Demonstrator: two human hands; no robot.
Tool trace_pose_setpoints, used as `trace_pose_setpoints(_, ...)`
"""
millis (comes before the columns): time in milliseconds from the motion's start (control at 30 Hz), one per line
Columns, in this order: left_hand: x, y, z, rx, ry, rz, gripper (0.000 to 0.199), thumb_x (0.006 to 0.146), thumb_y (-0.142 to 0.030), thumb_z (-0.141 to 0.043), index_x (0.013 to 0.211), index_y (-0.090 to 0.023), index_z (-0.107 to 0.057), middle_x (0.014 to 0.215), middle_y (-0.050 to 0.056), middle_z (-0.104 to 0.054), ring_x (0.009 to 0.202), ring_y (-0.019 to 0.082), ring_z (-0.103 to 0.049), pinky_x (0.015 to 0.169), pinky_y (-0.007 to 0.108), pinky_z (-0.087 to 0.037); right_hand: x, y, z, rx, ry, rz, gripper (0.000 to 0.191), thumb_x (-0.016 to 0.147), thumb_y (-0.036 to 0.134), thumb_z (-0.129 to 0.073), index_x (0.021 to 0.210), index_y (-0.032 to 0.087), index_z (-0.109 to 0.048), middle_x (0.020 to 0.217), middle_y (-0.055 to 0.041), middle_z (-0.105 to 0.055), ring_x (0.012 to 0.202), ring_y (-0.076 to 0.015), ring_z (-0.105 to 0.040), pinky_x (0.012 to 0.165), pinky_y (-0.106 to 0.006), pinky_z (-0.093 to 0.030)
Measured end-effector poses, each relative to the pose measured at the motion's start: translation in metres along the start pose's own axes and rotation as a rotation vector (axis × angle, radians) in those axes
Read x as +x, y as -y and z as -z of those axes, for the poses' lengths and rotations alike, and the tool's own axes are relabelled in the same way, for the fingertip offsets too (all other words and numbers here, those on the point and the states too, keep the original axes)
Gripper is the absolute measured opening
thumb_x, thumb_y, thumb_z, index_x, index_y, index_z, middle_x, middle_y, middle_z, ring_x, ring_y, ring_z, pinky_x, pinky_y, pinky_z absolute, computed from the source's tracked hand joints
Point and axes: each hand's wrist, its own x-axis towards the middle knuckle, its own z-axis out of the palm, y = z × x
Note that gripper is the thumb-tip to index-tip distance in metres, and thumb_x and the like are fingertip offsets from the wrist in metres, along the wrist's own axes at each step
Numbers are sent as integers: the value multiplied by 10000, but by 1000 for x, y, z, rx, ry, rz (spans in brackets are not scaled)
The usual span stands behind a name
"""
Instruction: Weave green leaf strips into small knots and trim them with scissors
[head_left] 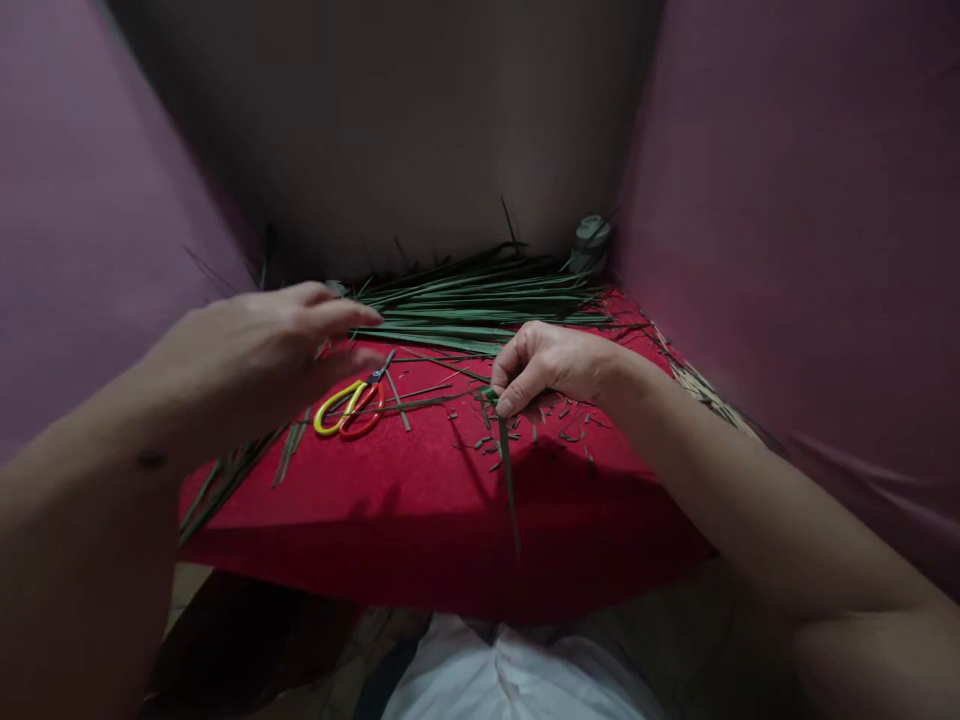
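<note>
Between the thumb and fingers of my right hand (551, 365) is a small piece of folded green leaf strips (489, 394). One long strip end (508, 480) hangs down from it past the table edge, and others stick out to the left. My left hand (300, 325) is raised above the table at the left, fingers apart, with nothing visible in it. Just below and to the right of that hand lie scissors (361, 408) with one yellow and one red handle, blades pointing away. Loose strips cross over and beside them.
A heap of long green leaves (480, 300) lies along the back of the red-covered table (435, 480). Small clippings (574, 435) are scattered at the right. A pale container (591, 243) stands in the back right corner. More strips (232, 480) lie at the left edge. Purple panels flank both sides.
</note>
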Motion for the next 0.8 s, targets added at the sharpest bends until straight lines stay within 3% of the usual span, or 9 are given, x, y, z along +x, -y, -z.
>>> trace_pose_setpoints(100,16,-4,-15,-176,206,-38,321,835,-425,-514,937,-196,-714,862,51,-689,706,144,-592,619,226,-428,5,4,-4,-111,60,3,138,603,215,-731,613,116,-636,477,25,-567,391,-49,-444,380,-178,-314)
trace_pose_setpoints(233,27,-2,-50,-540,715,-41,246,833,-351,-528,907,-222,-724,835,34,-707,761,173,-623,677,247,-476,9,6,-8,-194,117,28,121,598,192,-722,590,129,-620,472,40,-553,416,-53,-466,414,-177,-334)
trace_pose_setpoints(267,27,1,-58,-610,787,-29,232,825,-341,-537,863,-220,-731,792,36,-705,732,175,-623,659,251,-480,11,5,-8,-190,129,30,116,599,188,-720,589,131,-619,474,42,-556,425,-58,-482,423,-178,-345)
trace_pose_setpoints(367,25,7,-70,-709,850,-9,183,788,-307,-580,726,-209,-722,659,24,-665,628,153,-592,593,238,-469,14,0,-7,-170,146,18,105,603,192,-719,606,136,-630,485,41,-574,431,-66,-504,421,-180,-349)
trace_pose_setpoints(467,26,7,-69,-654,907,-62,119,757,-242,-604,695,-216,-703,625,0,-631,588,131,-567,549,206,-442,16,-6,-6,-143,139,-11,96,603,178,-714,604,135,-628,490,38,-582,431,-73,-517,422,-184,-360)
trace_pose_setpoints(567,30,-2,-62,-469,851,-188,159,757,-177,-566,645,-222,-671,587,-19,-586,530,109,-526,491,191,-380,17,-6,-6,-154,124,-34,94,605,161,-706,585,136,-618,473,39,-571,421,-74,-514,412,-184,-357)
trace_pose_setpoints(667,34,-12,-56,-147,627,-288,194,735,-149,-533,553,-204,-573,557,-14,-504,453,100,-412,456,236,-290,16,-2,-4,-192,72,-26,97,613,145,-689,561,139,-608,454,36,-558,409,-75,-502,395,-186,-346)
trace_pose_setpoints(800,35,-14,-50,366,303,-132,144,709,-95,-464,601,-191,-469,569,-5,-387,431,102,-218,462,286,-161,16,3,3,-90,-110,-3,95,608,138,-697,561,133,-615,430,26,-544,369,-63,-460,358,-184,-311)
